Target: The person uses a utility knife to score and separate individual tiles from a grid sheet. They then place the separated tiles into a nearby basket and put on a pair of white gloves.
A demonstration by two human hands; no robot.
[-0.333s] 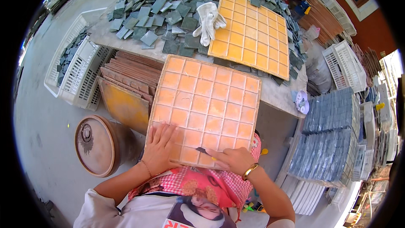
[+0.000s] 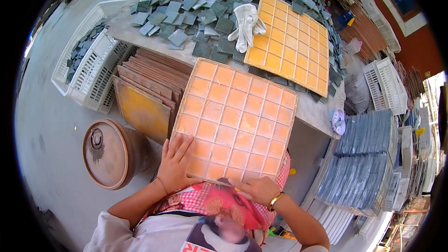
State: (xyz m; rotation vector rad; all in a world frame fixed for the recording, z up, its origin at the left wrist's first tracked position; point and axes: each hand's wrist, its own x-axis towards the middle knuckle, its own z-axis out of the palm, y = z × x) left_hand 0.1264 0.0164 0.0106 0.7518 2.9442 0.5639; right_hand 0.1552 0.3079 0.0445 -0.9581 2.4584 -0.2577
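A square orange grid board (image 2: pixel 240 116) with pale raised lines rests tilted between my lap and the table edge. At its lower left corner my left hand (image 2: pixel 175 161) lies with straight fingers over the edge. My right hand (image 2: pixel 259 190) is closed around a small knife-like tool at the bottom edge. Only its dark blade (image 2: pixel 223 180) and a speck of yellow show; the rest is hidden by my fingers. On the table beyond lies a second, yellow grid board (image 2: pixel 291 42), with white gloves (image 2: pixel 246 25) at its left edge.
Dark stone tiles (image 2: pixel 186 7) are heaped on the table (image 2: pixel 149 44). Left stand a white crate (image 2: pixel 91 72), stacked boards (image 2: pixel 142 105) and a brown drum (image 2: pixel 107 154). Wrapped tile stacks (image 2: pixel 354 168) and white crates (image 2: pixel 385 86) stand to the right.
My right hand has drawn the blade down from the board's lowest row to its bottom edge. The view has shifted slightly, while my left hand stays at the corner.
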